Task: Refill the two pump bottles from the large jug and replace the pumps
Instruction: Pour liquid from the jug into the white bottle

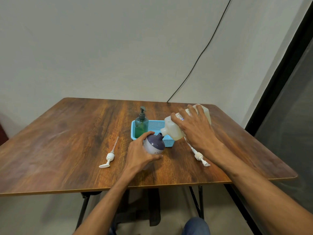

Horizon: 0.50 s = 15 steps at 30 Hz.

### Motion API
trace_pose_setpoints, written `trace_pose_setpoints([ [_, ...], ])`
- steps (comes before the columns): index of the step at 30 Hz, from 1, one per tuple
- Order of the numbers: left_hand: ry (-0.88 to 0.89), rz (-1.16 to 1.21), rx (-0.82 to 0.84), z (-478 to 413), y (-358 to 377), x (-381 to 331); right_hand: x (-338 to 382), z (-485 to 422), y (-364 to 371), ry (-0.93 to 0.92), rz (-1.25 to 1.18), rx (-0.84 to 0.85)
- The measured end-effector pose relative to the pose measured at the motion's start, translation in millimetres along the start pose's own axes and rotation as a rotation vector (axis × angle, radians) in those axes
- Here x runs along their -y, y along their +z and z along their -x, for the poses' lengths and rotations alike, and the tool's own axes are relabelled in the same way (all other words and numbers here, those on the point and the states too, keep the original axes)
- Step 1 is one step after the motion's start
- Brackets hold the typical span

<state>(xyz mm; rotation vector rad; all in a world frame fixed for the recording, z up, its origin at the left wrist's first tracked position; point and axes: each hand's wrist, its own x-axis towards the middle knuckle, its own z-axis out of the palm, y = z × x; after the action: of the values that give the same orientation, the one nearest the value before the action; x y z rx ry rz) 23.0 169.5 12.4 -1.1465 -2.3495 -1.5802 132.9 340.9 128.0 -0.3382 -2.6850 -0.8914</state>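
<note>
While scanning left to right: loose white pump [108,157] flat on table [67,133], near-left, nothing touching it.

Next, left hand [142,153] wrapped round pump bottle [155,145], fingers and thumb curled on the rounded body, open neck tilted far-right toward the spout. Fill level not visible. Probably light for now, heavier with fill. Smooth rounded plastic, likely slick once soapy. Best held round the widest part, clear of the narrow neck.

Behind it, green dispenser [141,126] upright in left end of blue basket [167,142], pump on.

Then large jug [176,128], tipped spout-down, mouth right at the bottle neck; touching or just shy, cannot tell. Translucent, pale liquid inside. Judged fairly heavy, with shifting load and semi-stiff walls, so no hard squeezing: risk of a surge past that small neck.

Right hand [194,128] clamped over the jug body, fingers spread across the label side. Mid-body grip judged good for tilt control.

Near-right, second white pump [199,156] on table, just beside right forearm.

Hands close together, each gripping its own container. Second open bottle: none in view.
</note>
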Motion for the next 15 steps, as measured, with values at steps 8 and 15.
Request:
trace_pose_setpoints([
  [8,-0.006,0.003,-0.002,0.9,-0.3,0.7,0.7,-0.3,-0.1,-0.016,0.009,-0.005],
  [15,-0.016,-0.002,0.0,0.9,0.7,3.0,1.3,2.0,-2.1,-0.013,0.012,-0.009],
])
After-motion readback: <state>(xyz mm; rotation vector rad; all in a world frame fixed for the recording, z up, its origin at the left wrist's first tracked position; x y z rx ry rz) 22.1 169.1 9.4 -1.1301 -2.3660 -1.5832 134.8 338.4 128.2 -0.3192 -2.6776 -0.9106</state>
